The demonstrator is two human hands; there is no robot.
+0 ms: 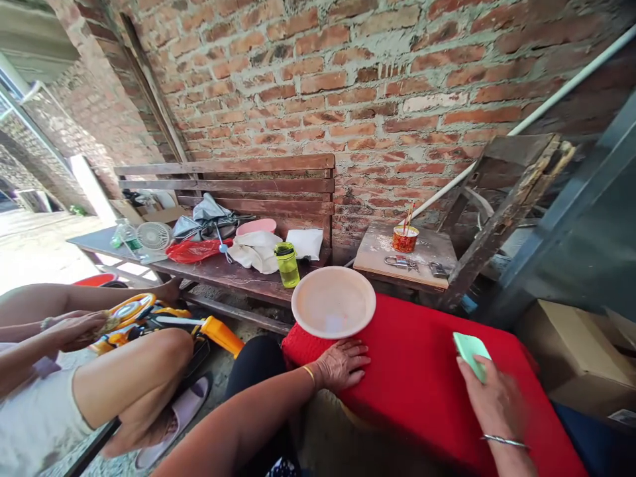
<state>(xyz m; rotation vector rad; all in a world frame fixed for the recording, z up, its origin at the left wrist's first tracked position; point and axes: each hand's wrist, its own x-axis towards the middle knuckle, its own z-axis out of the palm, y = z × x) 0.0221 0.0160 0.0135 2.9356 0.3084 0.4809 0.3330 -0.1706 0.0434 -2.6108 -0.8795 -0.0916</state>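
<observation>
My left hand (342, 364) lies flat on the red cloth (417, 371), its fingers stretched out. Just beyond its fingertips is a pale pink basin (334, 301), which seems to hold some water. On the right, my right hand (497, 397) grips a flat mint-green block (472, 354) with rounded corners, low over the cloth. Whether the block touches the cloth I cannot tell. Its underside is hidden, so its exact kind does not show.
A wooden bench (248, 265) along the brick wall holds a yellow-green bottle (287, 265), a small fan (154, 236) and a red bag (196, 250). Padlocks (401, 262) and a tin (405, 238) sit on a chair. A cardboard box (571, 358) stands right; another person (129, 377) sits left.
</observation>
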